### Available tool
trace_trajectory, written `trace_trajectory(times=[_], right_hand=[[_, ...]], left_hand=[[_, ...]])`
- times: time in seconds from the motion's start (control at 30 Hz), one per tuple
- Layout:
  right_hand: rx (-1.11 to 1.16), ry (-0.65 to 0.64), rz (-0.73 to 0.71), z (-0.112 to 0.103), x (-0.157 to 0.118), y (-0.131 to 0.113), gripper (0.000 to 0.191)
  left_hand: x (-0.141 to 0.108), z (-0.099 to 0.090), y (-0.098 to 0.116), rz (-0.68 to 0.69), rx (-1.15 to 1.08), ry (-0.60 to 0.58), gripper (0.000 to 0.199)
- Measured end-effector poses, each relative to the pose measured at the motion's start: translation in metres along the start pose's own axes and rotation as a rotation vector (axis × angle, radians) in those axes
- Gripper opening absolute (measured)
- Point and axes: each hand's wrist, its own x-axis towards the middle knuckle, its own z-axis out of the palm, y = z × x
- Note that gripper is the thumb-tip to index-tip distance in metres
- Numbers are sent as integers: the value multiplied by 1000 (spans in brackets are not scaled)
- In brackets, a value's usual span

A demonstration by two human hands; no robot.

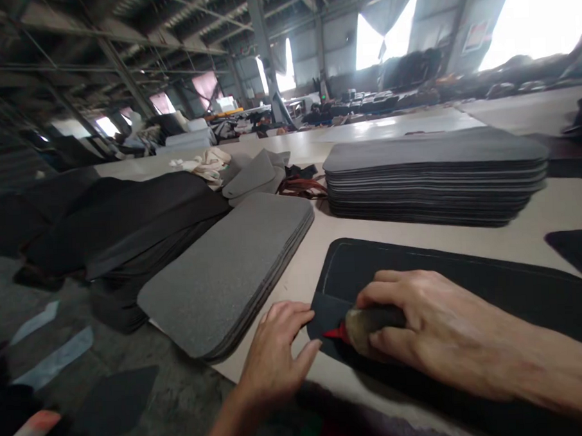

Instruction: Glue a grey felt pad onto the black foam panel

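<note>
Head view: red-tipped squeeze bottle (370,328) gripped in right hand (420,315), lying over black rounded panel (418,264) on bench (293,279), tip pointing left. Left hand (280,344) open, fingertips at panel's left edge. Left of panel: stack of gray rounded sheets (230,272). Beyond panel: taller stack of dark sheets (434,179). Farther left: black material pile (127,225).

2 bare hands (280,347), bare forearms (523,355)
</note>
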Motion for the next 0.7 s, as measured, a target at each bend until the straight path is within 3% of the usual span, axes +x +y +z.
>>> trace_trajectory(times=[0.37,0.7], right_hand=[[-67,-16,-2,-19,-8,-1,19],[-94,-2,10,-17,-18,0,22]], left_hand=[[1,0,-2,26,36,21,32],[3,1,-5,55,56,20,31]])
